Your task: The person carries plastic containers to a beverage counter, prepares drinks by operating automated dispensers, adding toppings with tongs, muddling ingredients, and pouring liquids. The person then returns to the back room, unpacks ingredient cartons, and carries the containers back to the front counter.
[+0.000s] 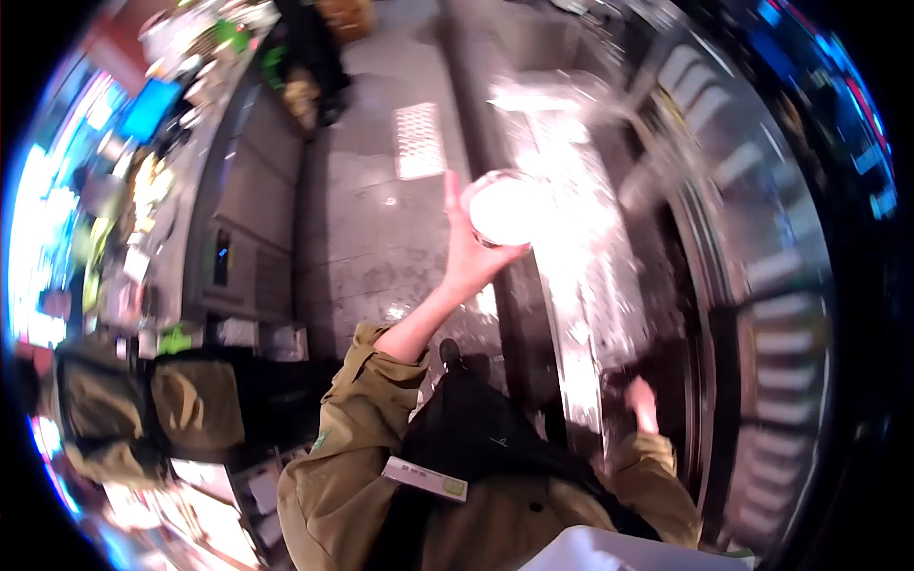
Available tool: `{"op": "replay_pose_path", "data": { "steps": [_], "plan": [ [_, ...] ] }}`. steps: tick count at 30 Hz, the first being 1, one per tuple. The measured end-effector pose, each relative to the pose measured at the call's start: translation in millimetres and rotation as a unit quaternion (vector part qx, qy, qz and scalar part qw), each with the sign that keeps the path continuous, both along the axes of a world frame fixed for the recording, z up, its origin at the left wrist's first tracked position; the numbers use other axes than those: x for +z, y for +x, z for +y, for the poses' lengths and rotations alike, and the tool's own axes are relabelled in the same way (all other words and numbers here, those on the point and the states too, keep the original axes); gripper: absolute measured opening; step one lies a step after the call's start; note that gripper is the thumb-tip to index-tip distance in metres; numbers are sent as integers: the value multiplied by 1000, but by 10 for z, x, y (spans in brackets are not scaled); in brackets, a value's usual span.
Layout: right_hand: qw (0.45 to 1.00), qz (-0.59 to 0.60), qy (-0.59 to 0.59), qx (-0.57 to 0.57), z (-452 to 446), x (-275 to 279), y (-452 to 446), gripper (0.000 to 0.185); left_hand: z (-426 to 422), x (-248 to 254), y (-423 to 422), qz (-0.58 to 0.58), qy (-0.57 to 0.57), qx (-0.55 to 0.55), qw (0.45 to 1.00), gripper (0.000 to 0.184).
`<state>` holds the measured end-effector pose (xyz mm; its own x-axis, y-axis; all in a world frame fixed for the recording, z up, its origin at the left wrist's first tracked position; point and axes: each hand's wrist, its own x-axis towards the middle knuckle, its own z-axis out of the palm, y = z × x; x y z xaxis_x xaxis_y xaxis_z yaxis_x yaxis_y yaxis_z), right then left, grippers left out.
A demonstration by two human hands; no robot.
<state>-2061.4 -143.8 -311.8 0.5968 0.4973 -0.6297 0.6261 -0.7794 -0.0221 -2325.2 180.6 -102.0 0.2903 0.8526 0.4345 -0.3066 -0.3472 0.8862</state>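
My left hand is stretched forward, thumb and fingers curved around the side of a round container. The container's top is glaring white, so its contents or lid cannot be made out. It is held up close to the edge of a brightly lit metal counter. Lower and to the right, my right hand is over the dark near end of that counter. Blur and shadow hide its fingers, and whether it touches or holds anything is unclear.
On the right, a rack holds rows of pale items. To the left stand metal cabinets under a crowded worktop. A person in a tan top is at the lower left. A white perforated panel lies on the grey floor.
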Motion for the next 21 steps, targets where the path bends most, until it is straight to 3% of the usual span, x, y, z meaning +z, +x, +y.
{"op": "replay_pose_path", "data": {
  "steps": [2, 4, 5, 8, 14, 16, 21],
  "plan": [
    [999, 21, -17, 40, -39, -531, 212, 34, 400, -65, -375, 86, 69, 93, 990, 117],
    [993, 61, 36, 90, 106, -342, 132, 52, 755, 7, -727, 79, 71, 92, 990, 120],
    [995, 56, -67, -43, 178, -199, 127, 47, 929, 18, -921, 82, 72, 112, 988, 120],
    [994, -3, -25, -105, 824, -68, 7, 46, 1568, 152, -1410, 89, 76, 171, 978, 118],
    [981, -43, 187, -27, 3029, 13, -528, 45, 2963, 322, -2480, 138, 68, 334, 930, 114],
    [970, -46, 237, -6, 3781, 19, -730, 45, 3514, 291, -2833, 92, 67, 373, 921, 113],
    [951, -62, 301, 30, 5401, -53, -1097, 44, 4773, 151, -3756, 109, 72, 533, 836, 110]
  ]
}}
